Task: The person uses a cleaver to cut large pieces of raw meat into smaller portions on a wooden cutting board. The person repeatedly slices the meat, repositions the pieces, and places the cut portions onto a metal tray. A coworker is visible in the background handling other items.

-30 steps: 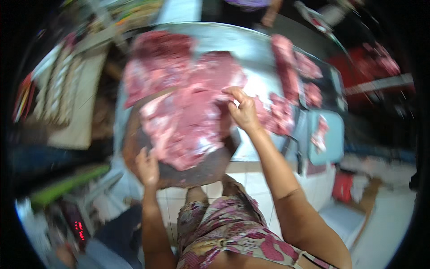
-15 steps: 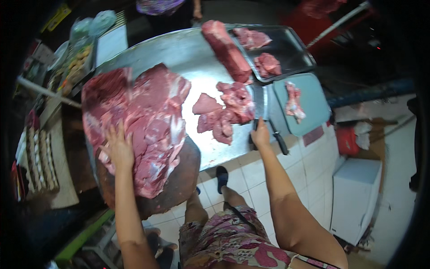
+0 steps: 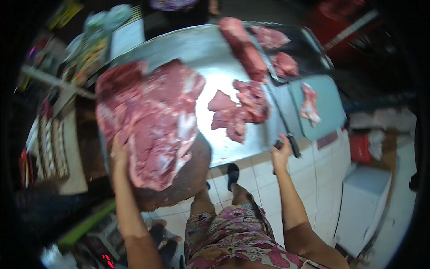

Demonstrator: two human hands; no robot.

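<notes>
A large slab of raw red meat (image 3: 156, 121) lies on a round wooden chopping block (image 3: 192, 166) and the metal table (image 3: 188, 49). My left hand (image 3: 120, 154) grips the slab's lower left edge, its fingertips partly hidden by the meat. My right hand (image 3: 281, 154) is closed around the dark handle of a knife near the table's front edge; that knife's blade cannot be made out. Just beside it lies another knife (image 3: 293, 145), black-handled, with a narrow blade pointing away. Several cut meat pieces (image 3: 239, 112) sit between the slab and the knives.
A long meat strip (image 3: 244, 49) lies beside a metal tray (image 3: 309, 49) with two meat pieces. On a pale green cutting board (image 3: 329, 107) rests a fatty bone piece (image 3: 310, 105). A person (image 3: 174, 6) stands across the table. A white cabinet (image 3: 363, 206) is at right.
My right hand has drawn back toward the front edge, and the broad blade beside the cut pieces has left the tabletop. My left hand has slid from the slab's top to its edge.
</notes>
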